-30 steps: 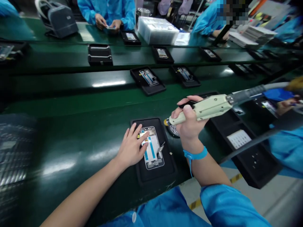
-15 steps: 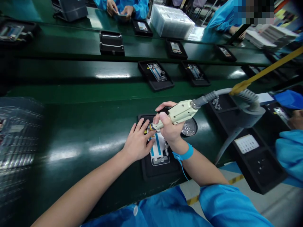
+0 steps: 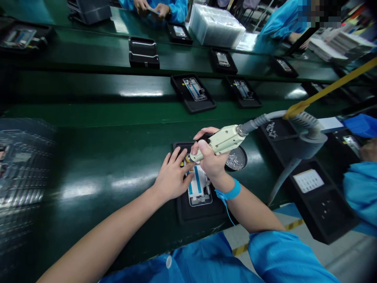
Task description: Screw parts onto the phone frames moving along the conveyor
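Observation:
A phone frame [image 3: 199, 187] with blue strips lies in a black tray [image 3: 203, 210] at the near edge of the green bench. My left hand [image 3: 173, 177] rests flat on the tray's left side, fingers spread and touching the frame's top corner. My right hand [image 3: 212, 159] is wrapped round a cream electric screwdriver [image 3: 223, 140], whose tip points down at the frame's upper end. A grey cable [image 3: 266, 118] runs from the tool to the right. A blue wrist strap [image 3: 230, 193] circles my right wrist.
A round dish of screws [image 3: 235, 158] sits just right of my tray. A black parts tray [image 3: 309, 184] stands further right. Several trays with phone frames [image 3: 193, 89] lie on the belt beyond. People in blue coats work at the far side and at the right. Stacked clear trays [image 3: 17, 165] stand left.
A second ago my right hand held the screwdriver above the screw dish; it moved left and down onto the frame. Since half a second ago almost nothing has shifted.

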`<move>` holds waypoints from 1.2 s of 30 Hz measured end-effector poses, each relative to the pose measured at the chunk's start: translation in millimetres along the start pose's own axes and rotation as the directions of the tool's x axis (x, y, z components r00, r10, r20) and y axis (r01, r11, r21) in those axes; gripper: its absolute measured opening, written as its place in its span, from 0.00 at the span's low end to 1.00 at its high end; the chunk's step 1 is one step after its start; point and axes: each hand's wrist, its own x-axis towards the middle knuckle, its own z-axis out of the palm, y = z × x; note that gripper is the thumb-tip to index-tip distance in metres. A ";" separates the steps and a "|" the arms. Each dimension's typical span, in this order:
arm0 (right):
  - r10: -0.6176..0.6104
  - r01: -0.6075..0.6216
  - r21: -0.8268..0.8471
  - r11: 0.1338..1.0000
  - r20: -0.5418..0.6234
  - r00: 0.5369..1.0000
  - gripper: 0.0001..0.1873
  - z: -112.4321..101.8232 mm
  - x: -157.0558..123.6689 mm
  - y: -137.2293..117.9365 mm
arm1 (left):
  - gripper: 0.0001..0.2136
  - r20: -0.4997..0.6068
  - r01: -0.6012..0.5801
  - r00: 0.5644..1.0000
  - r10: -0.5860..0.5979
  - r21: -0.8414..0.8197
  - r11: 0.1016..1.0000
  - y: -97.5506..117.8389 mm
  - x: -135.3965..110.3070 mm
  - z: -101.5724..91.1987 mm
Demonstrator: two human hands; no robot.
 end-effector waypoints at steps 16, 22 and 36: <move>0.007 -0.007 -0.074 0.997 0.001 1.000 0.13 -0.6 -1.2 0.7 | 0.19 -0.016 -0.006 1.000 0.006 -0.006 1.000 -0.5 -0.7 1.4; -0.029 0.029 -0.082 0.996 0.002 1.000 0.13 2.7 -1.6 -1.0 | 0.17 -0.023 -0.006 1.000 0.005 -0.015 1.000 -1.1 -0.7 2.5; -0.010 0.006 -0.086 0.996 -0.048 0.999 0.13 7.8 1.0 -7.1 | 0.16 -0.008 0.006 1.000 -0.006 -0.006 1.000 0.7 -0.4 1.4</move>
